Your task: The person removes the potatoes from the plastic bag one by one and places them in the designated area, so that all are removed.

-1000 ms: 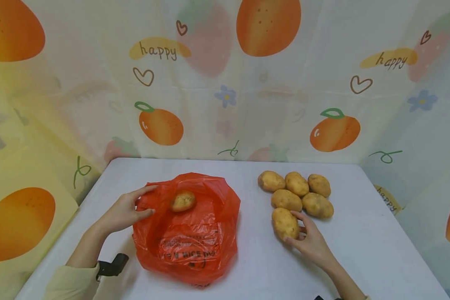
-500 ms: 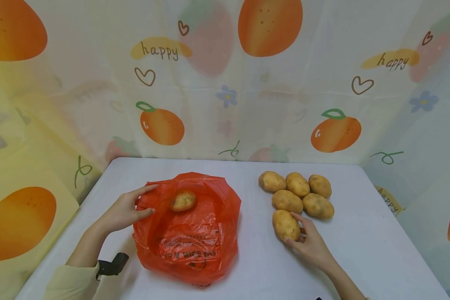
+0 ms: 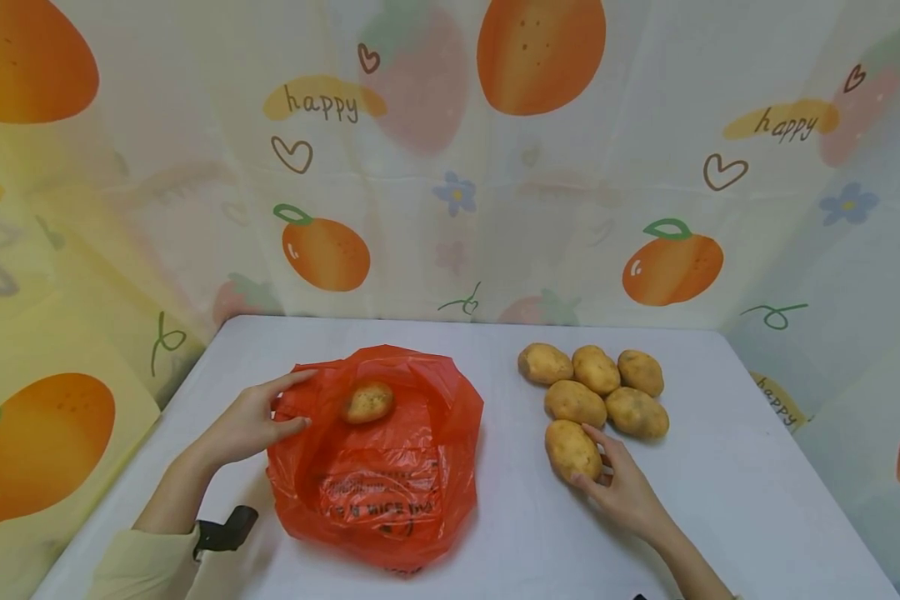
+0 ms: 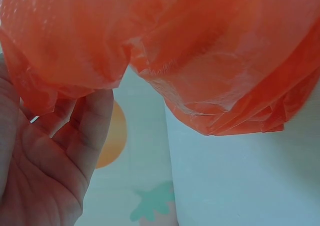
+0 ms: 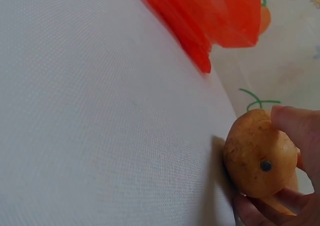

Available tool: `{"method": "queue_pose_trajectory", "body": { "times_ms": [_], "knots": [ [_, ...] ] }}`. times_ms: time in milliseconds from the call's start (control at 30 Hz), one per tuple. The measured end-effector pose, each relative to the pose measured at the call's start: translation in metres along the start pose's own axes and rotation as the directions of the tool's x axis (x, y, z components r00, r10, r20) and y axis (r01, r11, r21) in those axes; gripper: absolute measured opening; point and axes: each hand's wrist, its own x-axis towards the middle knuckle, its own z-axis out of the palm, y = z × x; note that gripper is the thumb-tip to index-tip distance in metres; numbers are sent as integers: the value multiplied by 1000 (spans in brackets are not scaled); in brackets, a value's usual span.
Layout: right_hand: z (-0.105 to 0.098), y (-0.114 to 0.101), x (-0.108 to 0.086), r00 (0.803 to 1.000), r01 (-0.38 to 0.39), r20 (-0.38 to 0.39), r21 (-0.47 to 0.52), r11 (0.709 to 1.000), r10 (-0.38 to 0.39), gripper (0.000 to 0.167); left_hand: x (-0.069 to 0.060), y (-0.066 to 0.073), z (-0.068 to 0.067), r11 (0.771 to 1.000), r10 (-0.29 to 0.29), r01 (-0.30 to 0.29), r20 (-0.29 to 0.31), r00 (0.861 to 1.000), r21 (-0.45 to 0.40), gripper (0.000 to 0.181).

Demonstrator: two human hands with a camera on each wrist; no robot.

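Observation:
A red plastic bag (image 3: 457, 467) with black print lies mouth open on the table, and one potato (image 3: 370, 402) is inside it near the back. My left hand (image 3: 243, 425) holds the left edge of the bag's mouth; in the left wrist view, its fingertips are partly covered by the red film. To the right, my right hand (image 3: 622, 487) grips another potato (image 3: 572, 450) between thumb and fingers, at the front of a group of potatoes. The right wrist view shows this potato (image 5: 260, 156) close to the tabletop; whether it touches is unclear.
Several potatoes (image 3: 574, 403) lie together behind the held one, at the right of the white table (image 3: 720, 467). Printed fabric (image 3: 450, 250) with fruit pictures hangs behind the table and at both sides. A black strap device (image 3: 225, 531) sits on my left wrist.

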Motion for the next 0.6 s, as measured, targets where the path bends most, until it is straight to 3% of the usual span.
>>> {"method": "queue_pose_trajectory", "body": {
  "times_ms": [600],
  "knots": [
    [1, -3, 3, 999, -34, -11, 1, 999, 34, 63, -1, 0, -1, 1000, 9, -9, -10, 1000, -2, 62]
  ]
}}
